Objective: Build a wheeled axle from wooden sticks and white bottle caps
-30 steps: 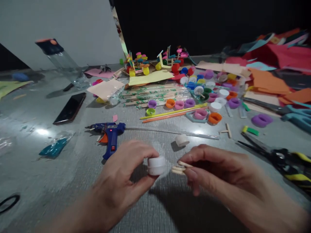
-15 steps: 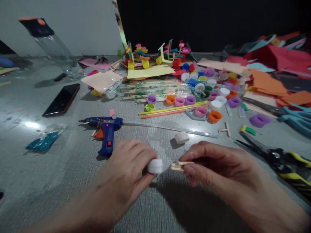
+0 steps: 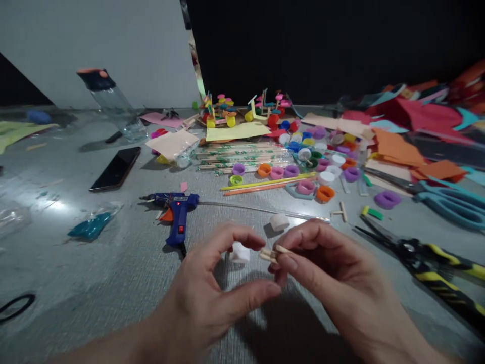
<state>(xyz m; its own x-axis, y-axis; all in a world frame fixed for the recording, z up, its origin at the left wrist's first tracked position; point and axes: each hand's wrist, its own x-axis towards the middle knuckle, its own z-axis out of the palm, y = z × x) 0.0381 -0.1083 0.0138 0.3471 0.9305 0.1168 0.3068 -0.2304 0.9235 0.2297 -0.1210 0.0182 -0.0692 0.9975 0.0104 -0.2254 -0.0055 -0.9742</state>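
Note:
Between thumb and fingers, my right hand (image 3: pixel 322 268) pinches some short pale wooden sticks (image 3: pixel 270 254). My left hand (image 3: pixel 220 283) is spread, its thumb and forefinger apart on either side of the sticks' free end; I see no contact with them. A white bottle cap (image 3: pixel 240 254) rests on the table behind the left hand's curved fingers and is partly hidden by them. Another white cap (image 3: pixel 279 222) lies just beyond my right fingertips. The blue glue gun (image 3: pixel 180 215) lies to the left, its red light lit, with a clear glue stick (image 3: pixel 261 210) stretching right from its back.
Pliers with yellow-black handles (image 3: pixel 428 263) and blue-handled scissors (image 3: pixel 447 199) lie at the right. Coloured caps (image 3: pixel 325 193), wrapped sticks (image 3: pixel 242 153) and paper sheets (image 3: pixel 397 146) cover the back. Leftward are a phone (image 3: pixel 115 169), a bottle (image 3: pixel 119 111) and a teal packet (image 3: pixel 91 226).
My left hand has let go of the white cap, now on the table, and opened toward the sticks. My right hand still holds them, moved slightly left. The camera view has shifted.

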